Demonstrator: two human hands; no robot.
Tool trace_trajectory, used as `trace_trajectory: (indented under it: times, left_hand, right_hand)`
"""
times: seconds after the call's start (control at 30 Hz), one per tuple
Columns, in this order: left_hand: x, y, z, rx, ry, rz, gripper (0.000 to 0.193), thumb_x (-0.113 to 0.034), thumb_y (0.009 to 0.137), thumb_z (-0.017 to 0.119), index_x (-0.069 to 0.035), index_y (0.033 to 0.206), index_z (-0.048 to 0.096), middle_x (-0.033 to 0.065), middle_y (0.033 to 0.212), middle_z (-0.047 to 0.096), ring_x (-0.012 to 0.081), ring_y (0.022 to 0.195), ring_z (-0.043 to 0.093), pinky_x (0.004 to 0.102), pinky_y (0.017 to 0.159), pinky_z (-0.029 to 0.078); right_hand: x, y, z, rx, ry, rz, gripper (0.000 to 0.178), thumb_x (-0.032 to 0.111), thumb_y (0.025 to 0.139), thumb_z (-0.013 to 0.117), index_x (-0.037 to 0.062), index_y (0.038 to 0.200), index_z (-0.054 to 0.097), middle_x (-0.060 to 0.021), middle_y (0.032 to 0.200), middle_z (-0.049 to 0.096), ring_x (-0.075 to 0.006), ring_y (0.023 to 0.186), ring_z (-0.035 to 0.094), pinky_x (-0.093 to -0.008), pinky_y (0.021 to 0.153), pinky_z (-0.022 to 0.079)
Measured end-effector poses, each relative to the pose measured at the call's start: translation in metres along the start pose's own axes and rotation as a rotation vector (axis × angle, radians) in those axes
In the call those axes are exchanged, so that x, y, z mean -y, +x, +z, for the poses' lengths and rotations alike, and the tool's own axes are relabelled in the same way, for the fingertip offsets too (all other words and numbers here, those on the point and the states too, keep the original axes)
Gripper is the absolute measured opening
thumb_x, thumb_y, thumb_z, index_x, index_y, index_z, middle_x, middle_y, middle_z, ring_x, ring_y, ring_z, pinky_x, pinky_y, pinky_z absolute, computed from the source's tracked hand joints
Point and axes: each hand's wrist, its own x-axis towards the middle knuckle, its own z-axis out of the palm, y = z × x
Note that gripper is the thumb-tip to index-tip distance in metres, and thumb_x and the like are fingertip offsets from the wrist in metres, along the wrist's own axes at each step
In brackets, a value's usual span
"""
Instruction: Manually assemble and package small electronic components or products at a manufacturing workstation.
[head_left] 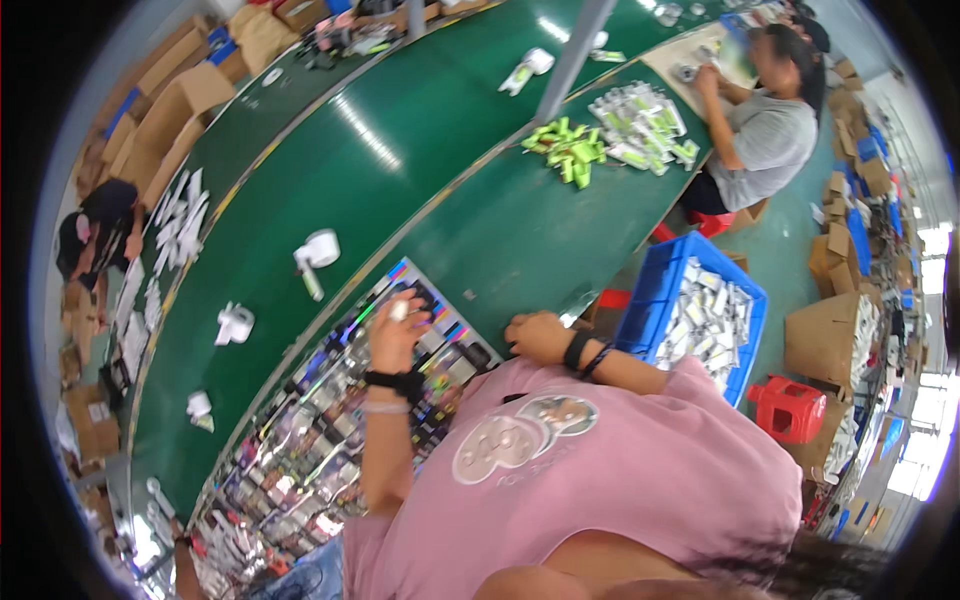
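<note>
My left hand [394, 335] is raised over a sheet printed with many small colourful pictures [322, 425]. Its fingers are closed around a small white piece [399, 310], whose kind is too small to make out. My right hand [541, 338] rests at the near edge of the green table [480, 240], fingers curled inward. Whatever it may hold is hidden. Beside it, a shiny clear scrap [574, 314] lies at the table edge. Dark bands circle both wrists.
A blue crate [640, 305] of white packets stands right, near a red stool [790, 408]. Lime-green parts [568, 150] and white-green pieces [645, 125] are heaped far right, beside a person in grey [770, 130]. White round-headed devices [320, 250] lie on the green belt [270, 210].
</note>
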Motion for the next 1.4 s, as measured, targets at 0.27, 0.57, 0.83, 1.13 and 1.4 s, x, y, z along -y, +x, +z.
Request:
trace_trajectory:
  times: [0.27, 0.57, 0.83, 1.13, 1.4]
  left_hand:
    - [-0.028, -0.023, 0.026, 0.217, 0.016, 0.080, 0.035, -0.013, 0.088, 0.053, 0.002, 0.120, 0.053, 0.0104, 0.101, 0.060, 0.0169, 0.083, 0.061, 0.0285, 0.071, 0.053]
    - [-0.040, -0.066, 0.065, 0.349, 0.050, -0.010, 0.029, -0.013, 0.094, 0.047, 0.002, 0.119, 0.052, 0.0082, 0.096, 0.057, 0.0174, 0.082, 0.056, 0.0303, 0.076, 0.049]
    - [-0.034, -0.069, 0.155, 0.527, 0.108, -0.185, 0.039, -0.018, 0.092, 0.049, 0.002, 0.126, 0.045, 0.0093, 0.109, 0.055, 0.0205, 0.090, 0.057, 0.0425, 0.093, 0.045]
    - [0.031, -0.018, 0.333, 0.866, 0.383, -0.423, 0.056, -0.026, 0.094, 0.046, 0.001, 0.141, 0.029, 0.0156, 0.143, 0.036, 0.0279, 0.133, 0.035, 0.0453, 0.103, 0.034]
    - [0.259, 0.017, 0.436, 0.729, 0.510, -0.774, 0.043, -0.017, 0.091, 0.049, 0.003, 0.129, 0.043, 0.0140, 0.130, 0.049, 0.0274, 0.127, 0.041, 0.0411, 0.105, 0.030]
  right_hand:
    - [-0.001, -0.053, 0.014, -0.066, 0.004, 0.146, 0.020, 0.026, 0.077, 0.066, 0.0085, 0.085, 0.060, -0.0078, 0.085, 0.059, -0.0284, 0.080, 0.063, -0.0407, 0.070, 0.049]
    - [-0.041, -0.129, 0.063, -0.017, 0.229, 0.505, 0.021, 0.022, 0.078, 0.066, 0.0048, 0.090, 0.063, -0.0142, 0.089, 0.065, -0.0332, 0.081, 0.064, -0.0443, 0.071, 0.051]
    - [-0.074, -0.183, 0.072, -0.150, 0.449, 0.739, 0.037, 0.023, 0.080, 0.065, 0.0079, 0.112, 0.056, -0.0168, 0.103, 0.060, -0.0346, 0.096, 0.060, -0.0423, 0.083, 0.048]
    - [-0.118, -0.369, 0.073, -0.944, 1.135, 1.551, 0.072, 0.042, 0.085, 0.059, -0.0033, 0.135, 0.033, -0.0295, 0.125, 0.049, -0.0413, 0.105, 0.057, -0.0502, 0.089, 0.044]
    - [-0.246, -0.476, 0.219, -1.335, 0.714, 1.897, 0.072, 0.048, 0.085, 0.056, -0.0072, 0.129, 0.043, -0.0320, 0.126, 0.048, -0.0403, 0.120, 0.047, -0.0432, 0.101, 0.036]
